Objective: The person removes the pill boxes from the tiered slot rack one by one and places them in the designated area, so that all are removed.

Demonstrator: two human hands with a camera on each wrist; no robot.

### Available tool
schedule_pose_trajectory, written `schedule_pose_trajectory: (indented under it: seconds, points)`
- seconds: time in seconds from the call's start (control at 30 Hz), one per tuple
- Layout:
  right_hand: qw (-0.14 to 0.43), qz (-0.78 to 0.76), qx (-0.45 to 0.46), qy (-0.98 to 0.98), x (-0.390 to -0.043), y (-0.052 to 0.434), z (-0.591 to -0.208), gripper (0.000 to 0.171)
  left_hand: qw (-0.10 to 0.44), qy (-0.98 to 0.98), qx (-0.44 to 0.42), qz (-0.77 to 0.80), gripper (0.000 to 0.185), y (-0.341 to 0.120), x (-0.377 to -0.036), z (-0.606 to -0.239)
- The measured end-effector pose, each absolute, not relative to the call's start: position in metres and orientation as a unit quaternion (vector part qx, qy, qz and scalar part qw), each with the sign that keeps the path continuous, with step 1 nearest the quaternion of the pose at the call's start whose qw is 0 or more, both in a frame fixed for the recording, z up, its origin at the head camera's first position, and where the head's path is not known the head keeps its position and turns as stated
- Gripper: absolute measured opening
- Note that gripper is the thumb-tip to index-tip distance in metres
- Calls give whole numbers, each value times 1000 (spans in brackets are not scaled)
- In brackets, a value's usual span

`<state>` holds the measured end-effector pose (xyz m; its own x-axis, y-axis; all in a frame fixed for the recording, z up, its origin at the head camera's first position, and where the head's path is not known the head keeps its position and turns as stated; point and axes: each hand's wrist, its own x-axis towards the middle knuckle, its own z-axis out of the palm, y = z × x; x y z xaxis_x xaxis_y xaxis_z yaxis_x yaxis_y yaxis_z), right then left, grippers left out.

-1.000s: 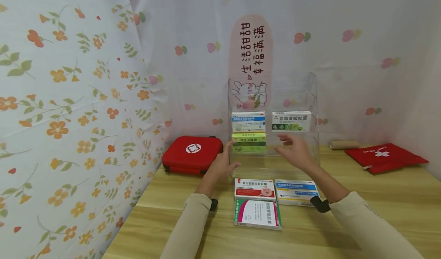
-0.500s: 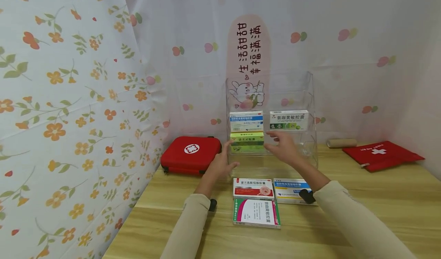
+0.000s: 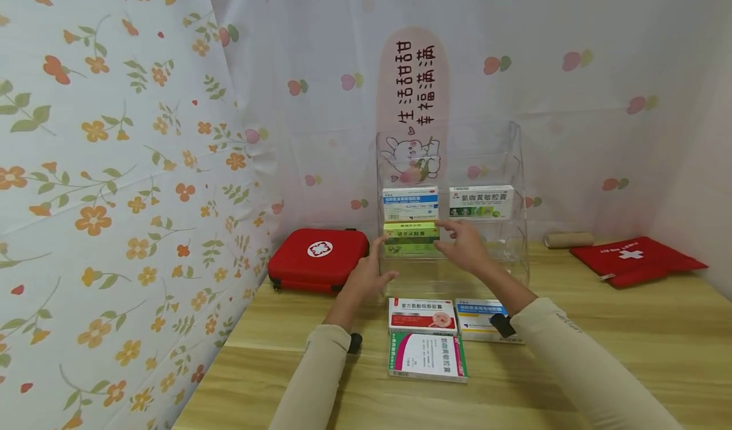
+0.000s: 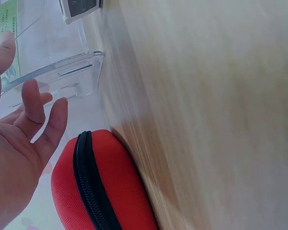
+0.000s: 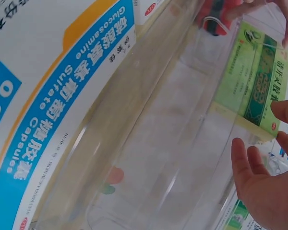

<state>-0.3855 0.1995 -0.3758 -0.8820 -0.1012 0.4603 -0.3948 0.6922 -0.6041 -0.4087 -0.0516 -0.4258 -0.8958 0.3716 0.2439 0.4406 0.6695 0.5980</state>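
Note:
A green medicine box (image 3: pixel 412 242) stands in a lower tier of the clear acrylic rack (image 3: pixel 519 157). At its right edge are the fingertips of my right hand (image 3: pixel 466 251), near the upper corner; the right wrist view shows several fingers spread loosely. My left hand (image 3: pixel 366 279) is at the rack's left side, fingers reaching up beside the green box and thumb held apart. The left wrist view shows that hand (image 4: pixel 14 158) with loosely bent fingers around the rack's edge. One tier higher stand a blue-and-white box (image 3: pixel 410 204) and a white-and-green box (image 3: pixel 481 202).
Before the rack lie a red-and-white box (image 3: pixel 422 315), another blue-and-white box (image 3: pixel 477 321) and a green-and-magenta-edged box (image 3: pixel 429 357). A red zipped case (image 3: pixel 317 262) sits left of the rack. At right are a red pouch (image 3: pixel 635 262) and a tan roll (image 3: pixel 569 239).
My right hand has moved left, from below the white-and-green box to the green box's right edge. The green box has tipped slightly. My left hand has stayed at the rack's left side.

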Motion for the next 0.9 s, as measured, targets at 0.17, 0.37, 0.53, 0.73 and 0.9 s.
schedule_pose_trajectory:
  seconds: [0.17,0.37,0.53,0.73,0.9]
  points:
    - [215,387,143,-885,-389,198,-383,44,50,-912,-217,-345,89,-51,-408,-427]
    - [250,412,137,-866,-391,195,-387,39,46,-911,-202,-357,88,-49,-405,-428]
    - [260,428,140,-854,-394,194,-394,39,48,-910,-208,-355,87,-50,-404,-428]
    - [262,446,148,-843,-396,193,-399,37,53,-909,-216,-353,87,-51,-404,-427]
    - [258,452,134,-843,-396,190,-399,33,48,-908,-217,-355,86,-53,-404,-427]
